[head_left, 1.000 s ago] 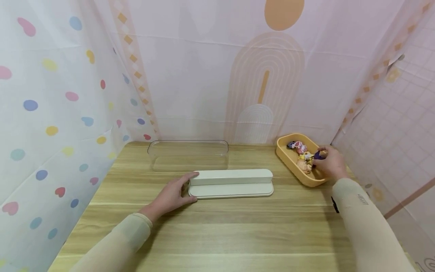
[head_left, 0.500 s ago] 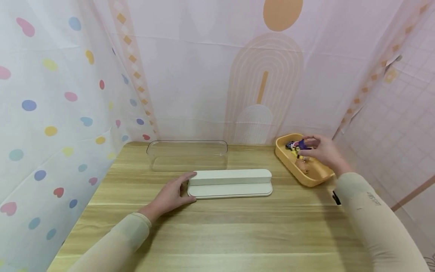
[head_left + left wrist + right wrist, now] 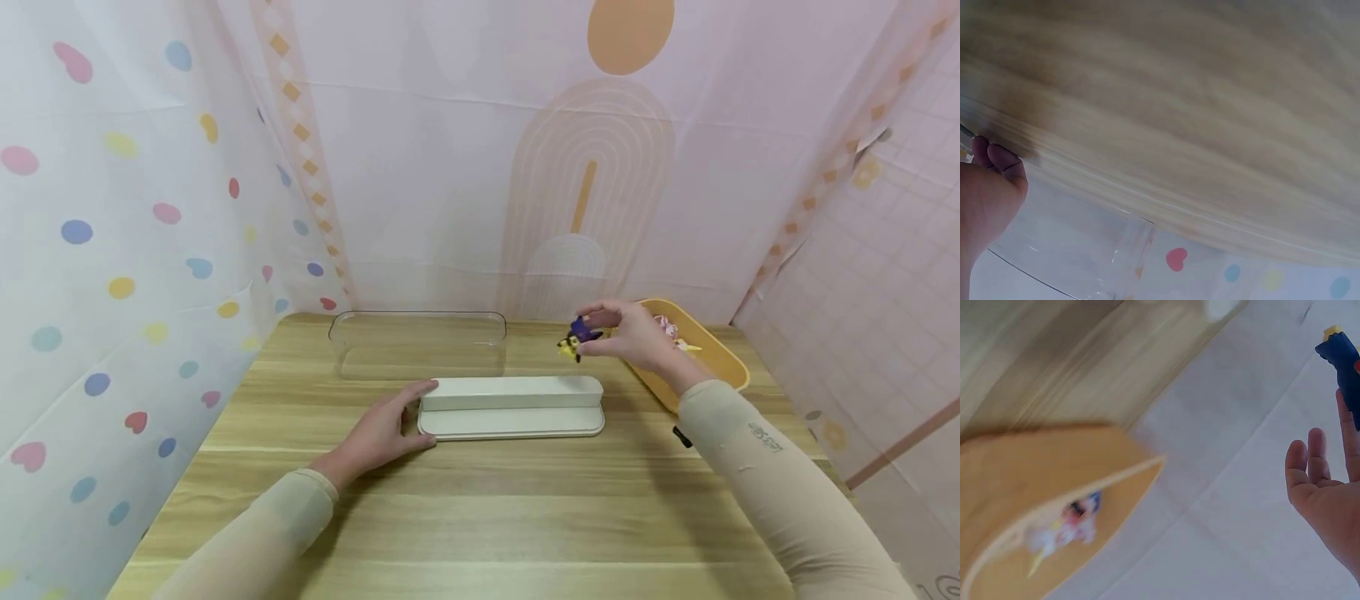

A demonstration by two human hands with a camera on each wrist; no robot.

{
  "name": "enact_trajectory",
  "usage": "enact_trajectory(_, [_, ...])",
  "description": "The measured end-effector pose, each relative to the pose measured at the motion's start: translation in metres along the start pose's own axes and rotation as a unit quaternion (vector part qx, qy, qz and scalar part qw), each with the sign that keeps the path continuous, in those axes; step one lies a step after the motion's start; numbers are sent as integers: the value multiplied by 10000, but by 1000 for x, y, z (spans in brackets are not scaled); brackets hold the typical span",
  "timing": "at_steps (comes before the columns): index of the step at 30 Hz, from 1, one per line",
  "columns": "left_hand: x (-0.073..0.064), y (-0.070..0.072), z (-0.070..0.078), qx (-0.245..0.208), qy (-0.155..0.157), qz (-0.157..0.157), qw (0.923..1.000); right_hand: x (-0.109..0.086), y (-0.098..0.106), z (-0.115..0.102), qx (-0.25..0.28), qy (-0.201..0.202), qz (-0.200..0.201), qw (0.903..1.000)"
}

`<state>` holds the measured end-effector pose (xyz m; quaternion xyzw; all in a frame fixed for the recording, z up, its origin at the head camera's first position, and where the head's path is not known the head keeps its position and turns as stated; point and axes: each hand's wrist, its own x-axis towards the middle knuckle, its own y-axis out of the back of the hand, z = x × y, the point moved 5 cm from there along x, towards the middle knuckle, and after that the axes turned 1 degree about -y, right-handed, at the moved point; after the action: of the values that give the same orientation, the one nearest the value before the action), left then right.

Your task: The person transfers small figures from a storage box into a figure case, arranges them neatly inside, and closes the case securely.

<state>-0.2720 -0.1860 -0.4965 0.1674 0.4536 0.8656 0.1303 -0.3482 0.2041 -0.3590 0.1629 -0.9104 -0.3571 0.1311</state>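
My right hand (image 3: 637, 337) pinches a small figurine (image 3: 582, 332) in dark purple and yellow between thumb and fingers, above the table behind the right part of a white stepped base. In the right wrist view the figurine (image 3: 1344, 365) shows at the right edge, dark blue with a yellow end. My left hand (image 3: 381, 435) grips the left end of the white stepped base (image 3: 517, 422), thumb at the front and fingers at the back. The base lies flat on the wooden table. In the left wrist view, that hand (image 3: 988, 200) appears at the left edge.
An orange tray (image 3: 733, 367) stands at the right, partly behind my right forearm, with more small figurines (image 3: 1069, 528) inside. Behind the base sits a clear plastic box (image 3: 418, 313). Patterned cloth hangs along the table's back and sides.
The right hand has lifted the purple figurine out of the orange tray and carried it left towards the white base. The left hand keeps its grip on the base's left end.
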Motion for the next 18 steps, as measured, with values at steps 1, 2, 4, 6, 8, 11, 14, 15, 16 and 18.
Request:
enact_trajectory(1, [0, 0, 0, 6, 21, -8, 10000, 2, -6, -5, 33, 102, -56, 9999])
enact_trajectory(2, [0, 0, -1, 4, 45, -15, 10000, 4, -12, -10, 105, 200, -135, 9997])
enact_trajectory(4, [-1, 0, -2, 5, 70, -9, 10000, 8, -25, -20, 57, 340, -255, 9991])
enact_trajectory(6, [-2, 1, -2, 10, 69, 11, 10000, 11, -37, -29, 90, 465, -376, 9982])
enact_trajectory(8, [-2, 1, -2, 20, 60, 34, 10000, 14, -48, -37, 112, 558, -477, 9972])
enact_trajectory(11, [-1, 1, -2, 16, 52, 64, 10000, 18, -65, -47, 169, 711, -590, 9956])
enact_trajectory(14, [0, 2, -2, 7, 12, 106, 9999, 23, -82, -56, 72, 860, -733, 9936])
enact_trajectory(15, [0, 2, -2, 3, 23, 109, 9999, 24, -88, -59, 44, 899, -790, 9928])
enact_trajectory(16, [0, 2, -2, -3, 26, 110, 9999, 25, -94, -62, 27, 925, -859, 9920])
enact_trajectory(18, [0, 2, -2, -4, 44, 94, 9999, 26, -105, -67, 6, 960, -1001, 9903])
